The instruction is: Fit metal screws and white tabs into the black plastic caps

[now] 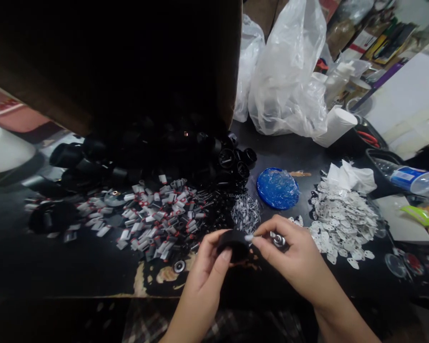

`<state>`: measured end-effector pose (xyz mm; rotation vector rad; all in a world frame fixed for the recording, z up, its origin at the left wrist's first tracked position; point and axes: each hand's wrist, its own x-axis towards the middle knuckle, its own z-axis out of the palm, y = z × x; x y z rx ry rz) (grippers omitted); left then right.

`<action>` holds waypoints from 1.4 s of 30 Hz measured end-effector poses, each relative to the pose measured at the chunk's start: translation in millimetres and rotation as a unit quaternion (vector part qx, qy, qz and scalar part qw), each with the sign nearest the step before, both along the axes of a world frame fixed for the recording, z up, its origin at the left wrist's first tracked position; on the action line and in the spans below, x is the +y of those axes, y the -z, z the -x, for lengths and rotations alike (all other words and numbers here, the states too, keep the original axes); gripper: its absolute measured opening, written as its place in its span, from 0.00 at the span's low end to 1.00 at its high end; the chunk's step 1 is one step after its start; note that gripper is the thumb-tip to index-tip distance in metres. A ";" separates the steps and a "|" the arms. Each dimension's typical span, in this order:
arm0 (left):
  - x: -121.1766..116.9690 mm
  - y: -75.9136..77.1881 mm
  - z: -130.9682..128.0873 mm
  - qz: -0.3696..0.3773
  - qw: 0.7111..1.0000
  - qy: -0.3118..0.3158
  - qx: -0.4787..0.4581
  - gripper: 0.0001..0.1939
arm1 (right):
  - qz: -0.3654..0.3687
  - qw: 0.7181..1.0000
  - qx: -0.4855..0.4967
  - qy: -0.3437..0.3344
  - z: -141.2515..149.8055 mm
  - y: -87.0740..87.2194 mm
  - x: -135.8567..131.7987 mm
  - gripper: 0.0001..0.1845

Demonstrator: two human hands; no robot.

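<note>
My left hand [209, 264] is closed around a black round cap-like part [232, 244], thumb in front and fingers behind. At its right side, the thumb and forefinger of my right hand [289, 252] pinch a small pale piece [249, 237]; whether it touches the cap's inside is hidden. A shiny silver metal piece [278, 239] shows by the right hand's fingers, and I cannot tell how it is held. Just beyond the hands lie a heap of small silver pieces [245, 213] and a pile of grey cylinders with red rings [160, 214].
Flat white plates [343, 219] are heaped at the right, beneath crumpled white tissue [352, 177]. A blue round lid [278, 188] with clear film lies mid-table. More black caps [227, 157] spill before a large dark box [146, 62]. Plastic bags [289, 71] and a bottle [411, 178] stand behind.
</note>
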<state>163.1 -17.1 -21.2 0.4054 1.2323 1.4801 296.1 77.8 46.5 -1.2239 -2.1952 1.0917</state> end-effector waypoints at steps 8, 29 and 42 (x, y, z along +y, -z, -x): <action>-6.9 -5.7 6.8 0.013 0.991 0.069 -0.117 0.09 | 0.167 0.981 0.075 -0.065 -9.9 3.9 -7.9 0.11; -2.9 -2.8 25.1 0.003 0.980 -0.133 -0.149 0.12 | -0.212 0.938 -0.266 -0.070 44.2 52.1 -14.7 0.07; -7.2 -3.2 13.2 0.021 0.984 -0.077 -0.158 0.11 | -0.112 0.991 -0.043 -0.052 16.1 36.2 -18.1 0.08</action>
